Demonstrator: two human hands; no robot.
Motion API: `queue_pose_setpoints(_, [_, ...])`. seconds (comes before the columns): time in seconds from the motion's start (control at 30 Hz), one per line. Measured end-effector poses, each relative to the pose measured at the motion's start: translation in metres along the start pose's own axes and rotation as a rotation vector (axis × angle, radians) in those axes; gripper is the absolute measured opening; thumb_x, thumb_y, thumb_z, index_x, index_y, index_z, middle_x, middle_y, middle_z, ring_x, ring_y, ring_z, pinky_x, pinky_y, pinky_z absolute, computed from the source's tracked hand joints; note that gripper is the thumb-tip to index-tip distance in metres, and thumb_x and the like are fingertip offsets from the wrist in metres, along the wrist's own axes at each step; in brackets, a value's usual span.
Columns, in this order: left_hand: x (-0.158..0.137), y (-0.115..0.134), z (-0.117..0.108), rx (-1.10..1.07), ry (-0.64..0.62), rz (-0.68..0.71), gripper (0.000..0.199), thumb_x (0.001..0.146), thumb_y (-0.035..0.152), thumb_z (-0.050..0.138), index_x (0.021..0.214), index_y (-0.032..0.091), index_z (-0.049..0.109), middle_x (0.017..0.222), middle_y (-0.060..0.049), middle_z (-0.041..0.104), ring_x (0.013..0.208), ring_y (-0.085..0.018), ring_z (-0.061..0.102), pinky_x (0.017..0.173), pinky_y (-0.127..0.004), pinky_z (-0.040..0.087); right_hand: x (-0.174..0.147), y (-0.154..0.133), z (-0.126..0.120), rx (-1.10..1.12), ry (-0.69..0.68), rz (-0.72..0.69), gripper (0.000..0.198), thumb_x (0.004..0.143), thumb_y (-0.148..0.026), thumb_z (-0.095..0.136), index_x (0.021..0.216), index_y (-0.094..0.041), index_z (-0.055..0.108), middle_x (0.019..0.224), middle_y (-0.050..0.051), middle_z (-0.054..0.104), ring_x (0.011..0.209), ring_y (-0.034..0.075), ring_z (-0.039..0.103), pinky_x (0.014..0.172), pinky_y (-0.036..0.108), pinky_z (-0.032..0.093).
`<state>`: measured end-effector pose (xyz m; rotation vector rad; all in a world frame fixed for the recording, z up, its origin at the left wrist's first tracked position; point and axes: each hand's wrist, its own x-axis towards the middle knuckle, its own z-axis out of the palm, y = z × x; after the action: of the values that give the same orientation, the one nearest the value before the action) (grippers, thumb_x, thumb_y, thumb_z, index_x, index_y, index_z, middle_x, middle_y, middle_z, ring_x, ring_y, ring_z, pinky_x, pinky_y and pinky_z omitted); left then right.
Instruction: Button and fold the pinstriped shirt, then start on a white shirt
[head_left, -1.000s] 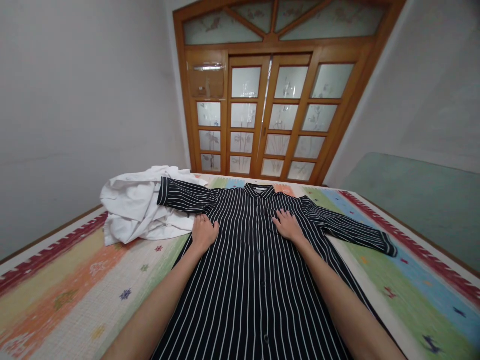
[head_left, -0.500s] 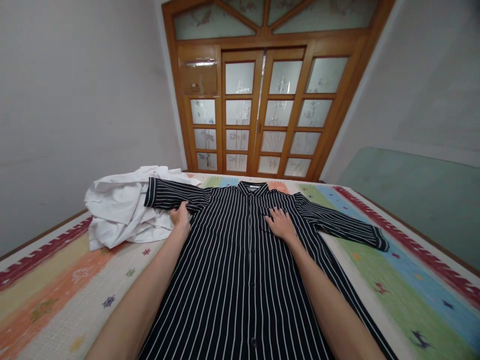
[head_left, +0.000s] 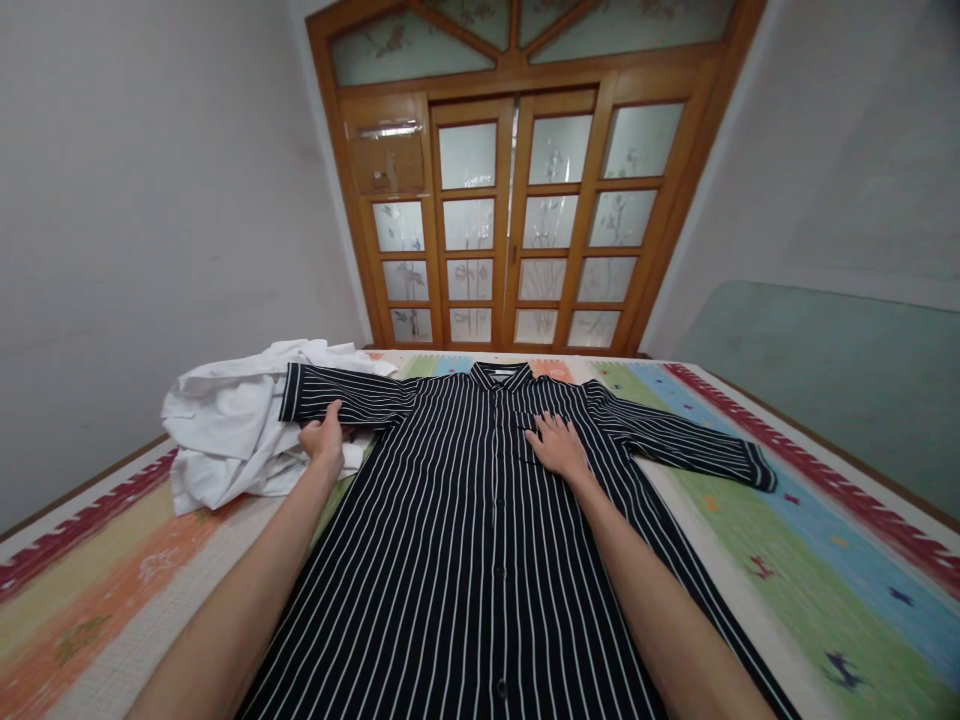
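Note:
A black shirt with white stripes lies front side up, its collar at the far end and both short sleeves spread outward. At the lower edge of the left-side sleeve, my left hand is closed on the cloth, thumb on top and the other fingers mostly hidden underneath. My right hand rests flat on the chest near the pocket, fingers spread, holding nothing. Beneath and beyond the left-side sleeve is a crumpled white cloth.
A patterned, multicoloured cover lies under the shirt. Wooden doors with glass panes stand beyond the far edge. A pale green panel rises along the right side, and a grey wall is at left.
My left hand has moved left along the sleeve's lower edge, from near the armpit toward the cuff. My right hand stays on the chest. The view has shifted slightly.

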<state>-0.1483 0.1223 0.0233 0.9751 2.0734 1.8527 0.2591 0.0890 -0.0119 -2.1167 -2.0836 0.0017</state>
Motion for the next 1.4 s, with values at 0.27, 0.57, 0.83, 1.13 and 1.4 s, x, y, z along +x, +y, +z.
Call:
queue_pose_setpoints(0.27, [0.014, 0.028, -0.01, 0.042, 0.069, 0.07, 0.036, 0.069, 0.049, 0.066, 0.068, 0.014, 0.06, 0.07, -0.008, 0.064, 0.073, -0.024, 0.062, 0.073, -0.035, 0.05, -0.002, -0.002, -0.003, -0.005, 0.0, 0.005, 0.058, 0.1, -0.043, 0.028, 0.147, -0.009, 0.036, 0.153, 0.014, 0.026, 0.141, 0.03, 0.021, 0.114, 0.045, 0.013])
queue_pose_setpoints(0.57, [-0.001, 0.078, 0.013, 0.239, -0.051, 0.236, 0.04, 0.093, 0.036, 0.034, 0.1, 0.012, 0.065, 0.106, -0.019, 0.068, 0.105, -0.033, 0.061, 0.09, -0.04, 0.046, -0.003, -0.004, -0.004, 0.001, 0.008, 0.011, 0.058, 0.1, -0.043, 0.026, 0.147, -0.009, 0.036, 0.153, 0.014, 0.027, 0.141, 0.029, 0.02, 0.114, 0.044, 0.012])
queue_pose_setpoints(0.83, [-0.063, 0.099, 0.074, 0.097, -0.335, 0.592, 0.05, 0.098, 0.029, 0.029, 0.145, 0.015, 0.037, 0.143, -0.01, 0.05, 0.137, -0.022, 0.038, 0.114, -0.039, 0.029, -0.004, -0.004, -0.005, -0.006, 0.002, 0.011, 0.059, 0.1, -0.044, 0.026, 0.148, -0.01, 0.035, 0.154, 0.013, 0.026, 0.141, 0.029, 0.021, 0.114, 0.045, 0.012])
queue_pose_setpoints(1.13, [-0.136, 0.033, 0.087, 0.472, -1.162, 1.052, 0.05, 0.09, 0.024, 0.041, 0.139, 0.016, 0.047, 0.147, -0.009, 0.044, 0.141, -0.021, 0.032, 0.117, -0.04, 0.024, -0.005, -0.005, -0.006, 0.0, -0.008, 0.004, 0.058, 0.101, -0.042, 0.026, 0.148, -0.009, 0.035, 0.154, 0.014, 0.026, 0.142, 0.03, 0.019, 0.114, 0.044, 0.012])
queue_pose_setpoints(1.4, [-0.121, 0.027, 0.077, 0.418, -1.176, 0.948, 0.064, 0.095, 0.055, 0.032, 0.145, 0.017, 0.037, 0.154, -0.008, 0.032, 0.143, -0.021, 0.027, 0.118, -0.04, 0.019, -0.004, -0.005, -0.003, 0.004, 0.008, 0.015, 0.058, 0.1, -0.041, 0.027, 0.147, -0.009, 0.036, 0.154, 0.014, 0.025, 0.142, 0.029, 0.02, 0.114, 0.044, 0.011])
